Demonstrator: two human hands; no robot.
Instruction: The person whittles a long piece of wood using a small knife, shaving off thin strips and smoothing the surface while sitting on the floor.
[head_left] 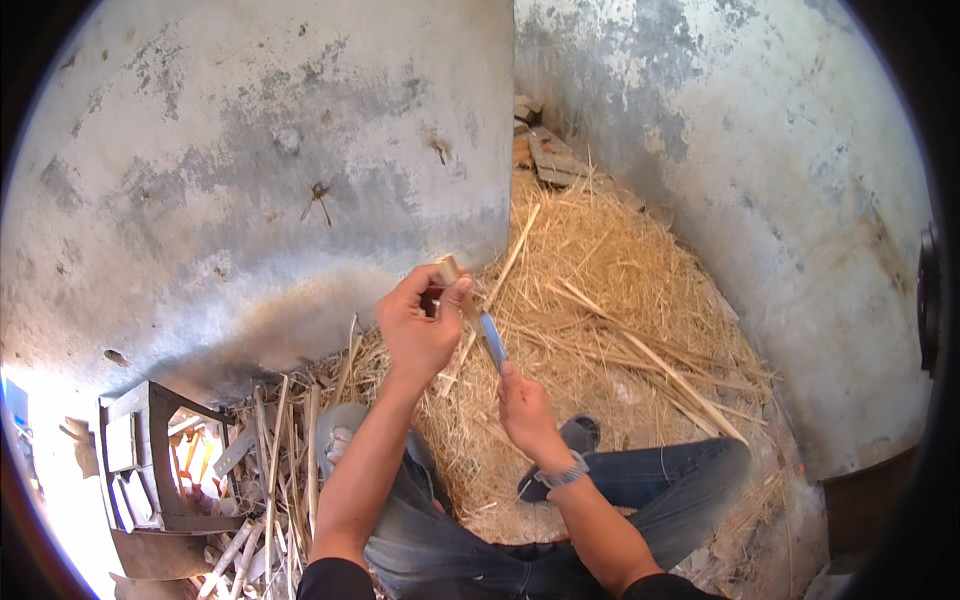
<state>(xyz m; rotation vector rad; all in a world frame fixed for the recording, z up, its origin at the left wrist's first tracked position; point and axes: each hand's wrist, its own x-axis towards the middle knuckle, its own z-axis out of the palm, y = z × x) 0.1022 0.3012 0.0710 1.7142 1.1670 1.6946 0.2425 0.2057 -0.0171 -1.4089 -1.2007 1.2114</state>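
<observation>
My left hand [412, 325] is raised in front of me, thumb and fingers pinched round a pale bamboo piece [447, 267]. The piece's upper end sticks out above the fingers, and its lower part slants down toward the right. My right hand [528, 408] is closed round the handle of a knife [493, 340], which is mostly hidden in the fist. The blade points up and away from me, and its tip is close beside the lower end of the bamboo. Whether the blade touches it, I cannot tell.
A heap of straw-like shavings [600, 250] fills the corner, with long bamboo strips [660, 365] across it. Plastered walls [250, 150] stand ahead and to the right. My bent legs [660, 480] are below. A wooden frame [150, 450] and several canes [272, 450] are at the left.
</observation>
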